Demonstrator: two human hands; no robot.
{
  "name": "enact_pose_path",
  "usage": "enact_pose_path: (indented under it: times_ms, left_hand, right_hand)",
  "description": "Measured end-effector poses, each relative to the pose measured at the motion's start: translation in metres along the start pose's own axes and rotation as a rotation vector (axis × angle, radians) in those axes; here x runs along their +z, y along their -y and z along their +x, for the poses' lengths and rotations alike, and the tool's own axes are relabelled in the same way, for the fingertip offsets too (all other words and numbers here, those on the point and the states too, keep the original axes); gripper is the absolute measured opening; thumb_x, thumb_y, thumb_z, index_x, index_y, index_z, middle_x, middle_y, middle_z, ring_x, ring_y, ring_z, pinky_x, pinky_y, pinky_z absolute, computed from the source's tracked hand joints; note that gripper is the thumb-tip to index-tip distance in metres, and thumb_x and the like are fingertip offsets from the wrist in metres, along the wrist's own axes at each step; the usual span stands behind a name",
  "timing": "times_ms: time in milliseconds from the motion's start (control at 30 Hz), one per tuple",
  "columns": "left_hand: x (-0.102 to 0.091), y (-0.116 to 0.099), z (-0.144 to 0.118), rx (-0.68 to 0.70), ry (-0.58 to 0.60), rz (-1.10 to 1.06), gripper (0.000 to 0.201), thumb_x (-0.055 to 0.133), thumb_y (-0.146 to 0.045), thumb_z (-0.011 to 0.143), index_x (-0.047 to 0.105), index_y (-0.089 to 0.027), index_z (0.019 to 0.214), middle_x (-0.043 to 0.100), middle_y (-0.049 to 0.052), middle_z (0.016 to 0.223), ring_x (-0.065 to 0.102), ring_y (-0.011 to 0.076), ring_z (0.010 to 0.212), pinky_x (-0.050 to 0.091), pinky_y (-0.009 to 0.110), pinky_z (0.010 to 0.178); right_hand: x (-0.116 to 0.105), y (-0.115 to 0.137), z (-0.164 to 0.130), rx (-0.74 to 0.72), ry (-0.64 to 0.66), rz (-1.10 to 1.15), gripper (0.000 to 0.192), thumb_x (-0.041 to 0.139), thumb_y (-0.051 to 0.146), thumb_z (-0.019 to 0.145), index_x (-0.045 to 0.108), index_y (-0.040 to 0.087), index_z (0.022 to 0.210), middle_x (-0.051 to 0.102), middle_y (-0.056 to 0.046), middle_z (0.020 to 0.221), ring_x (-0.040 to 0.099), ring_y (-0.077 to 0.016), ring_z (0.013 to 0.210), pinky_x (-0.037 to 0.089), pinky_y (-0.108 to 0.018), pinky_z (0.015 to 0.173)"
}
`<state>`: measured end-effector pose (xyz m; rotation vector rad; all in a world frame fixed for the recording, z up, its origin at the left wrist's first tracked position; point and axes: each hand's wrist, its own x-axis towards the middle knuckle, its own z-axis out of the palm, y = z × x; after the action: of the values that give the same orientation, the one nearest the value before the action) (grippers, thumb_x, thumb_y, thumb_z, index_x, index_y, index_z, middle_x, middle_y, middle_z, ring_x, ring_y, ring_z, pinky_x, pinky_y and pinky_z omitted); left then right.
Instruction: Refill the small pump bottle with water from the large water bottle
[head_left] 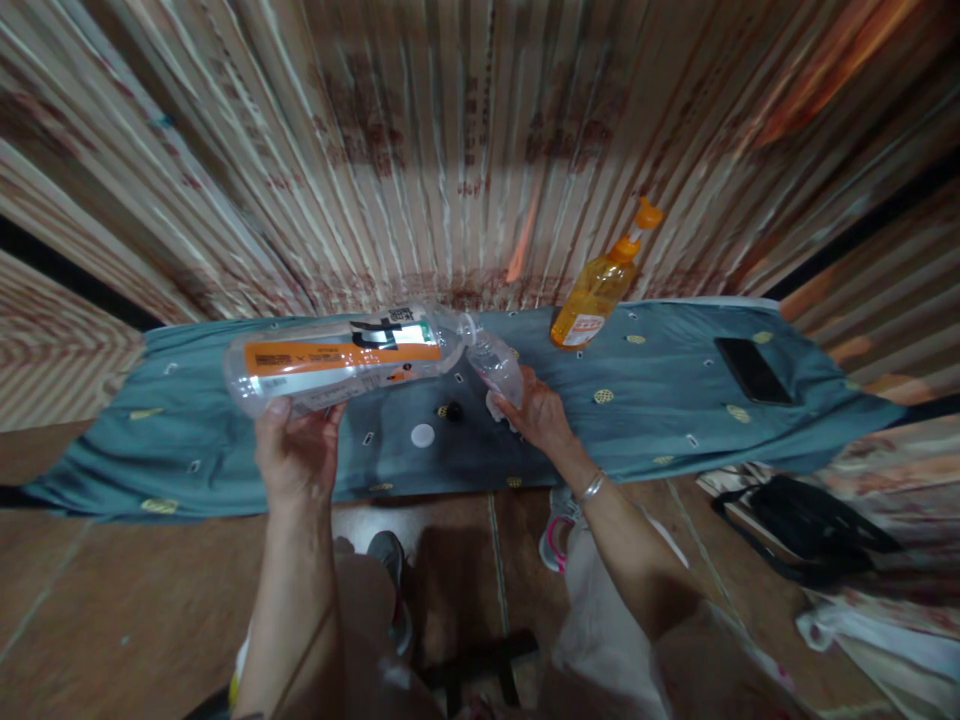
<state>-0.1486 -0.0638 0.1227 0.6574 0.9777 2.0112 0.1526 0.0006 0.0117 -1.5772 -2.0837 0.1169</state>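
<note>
Your left hand (296, 455) grips a large clear bottle (345, 358) with an orange label, held on its side above the blue-green cloth (645, 420). Its mouth meets a small clear bottle (496, 368), tilted, gripped in your right hand (538, 415). On the cloth below: a white cap (423, 435) and a black cap (451, 411). Farther right stand an orange pump bottle (596, 290) and a flat black phone (751, 369).

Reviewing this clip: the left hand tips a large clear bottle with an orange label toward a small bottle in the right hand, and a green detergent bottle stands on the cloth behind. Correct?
One slip: the head view shows the detergent bottle is orange, not green. The rest holds: the left hand tips the large clear bottle toward the small bottle held by the right hand, over the cloth.
</note>
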Motion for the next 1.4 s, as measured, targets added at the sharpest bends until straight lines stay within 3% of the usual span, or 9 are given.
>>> enact_pose_path:
  times_ms: [333, 633, 967, 1400]
  left_hand:
    - [0.0025, 0.0001, -0.0010, 0.013, -0.014, -0.016, 0.042, 0.094, -0.044, 0.058, 0.076, -0.026, 0.091, 0.083, 0.002, 0.101, 0.075, 0.0213, 0.097, 0.064, 0.028, 0.082]
    - [0.0028, -0.0002, -0.0011, 0.012, -0.003, 0.008, 0.039, 0.092, -0.045, 0.060, 0.076, -0.029, 0.092, 0.082, 0.002, 0.105, 0.075, 0.0242, 0.109, 0.063, 0.029, 0.083]
    - [0.0034, 0.0002, -0.0016, 0.018, -0.004, 0.002, 0.047, 0.094, -0.046, 0.059, 0.074, -0.027, 0.098, 0.082, 0.003, 0.100, 0.074, 0.0255, 0.116, 0.064, 0.029, 0.085]
    - [0.0037, -0.0012, -0.0024, 0.018, -0.009, 0.012, 0.038, 0.093, -0.045, 0.059, 0.074, -0.029, 0.089, 0.082, 0.002, 0.106, 0.074, 0.0262, 0.115, 0.065, 0.031, 0.088]
  right_hand:
    - [0.0017, 0.0003, 0.0000, -0.011, -0.027, 0.005, 0.059, 0.068, 0.044, 0.104, 0.054, 0.011, 0.151, 0.080, -0.023, 0.112, 0.079, -0.0342, 0.101, 0.065, -0.046, 0.088]
    - [0.0049, -0.0026, 0.0000, -0.023, -0.018, -0.003, 0.059, 0.063, 0.048, 0.106, 0.055, 0.006, 0.146, 0.079, -0.026, 0.113, 0.077, -0.0336, 0.100, 0.064, -0.046, 0.088]
    - [0.0064, -0.0035, -0.0005, -0.022, -0.033, 0.000, 0.058, 0.067, 0.046, 0.104, 0.054, 0.011, 0.149, 0.080, -0.022, 0.111, 0.078, -0.0325, 0.100, 0.065, -0.046, 0.088]
    - [0.0038, -0.0031, 0.0001, -0.005, -0.003, 0.004, 0.059, 0.065, 0.050, 0.105, 0.056, 0.008, 0.146, 0.079, -0.024, 0.113, 0.078, -0.0333, 0.102, 0.065, -0.046, 0.089]
